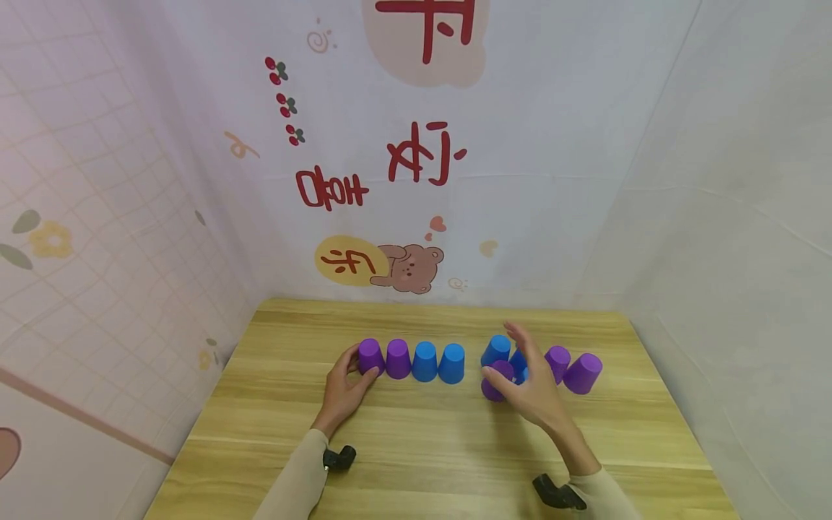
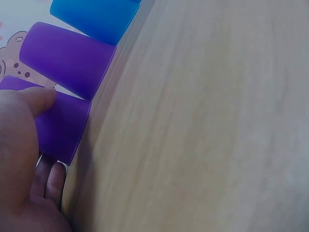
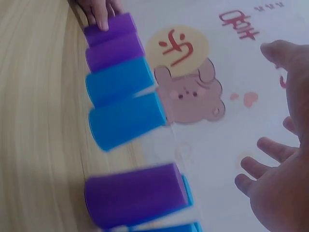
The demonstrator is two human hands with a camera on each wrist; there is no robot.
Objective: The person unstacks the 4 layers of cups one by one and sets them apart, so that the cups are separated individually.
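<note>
My left hand (image 1: 342,396) holds the leftmost purple cup (image 1: 370,357), thumb on its near side and fingers round the far side. All the cups stand upside down. In a row beside it stand another purple cup (image 1: 399,360) and two blue cups (image 1: 425,362) (image 1: 451,365). My right hand (image 1: 541,393), fingers spread, hovers over the right-hand group. Below its thumb is a purple cup (image 3: 137,193), apart from the fingers in the right wrist view. A blue cup (image 1: 497,349) stands behind that one; more blue cups are partly hidden by the hand.
Two purple cups (image 1: 557,361) (image 1: 583,373) stand at the right end. The wooden table (image 1: 429,455) backs onto a white printed cloth (image 1: 539,180), with cloth at both sides too. Each wrist bears a black mount (image 1: 557,494).
</note>
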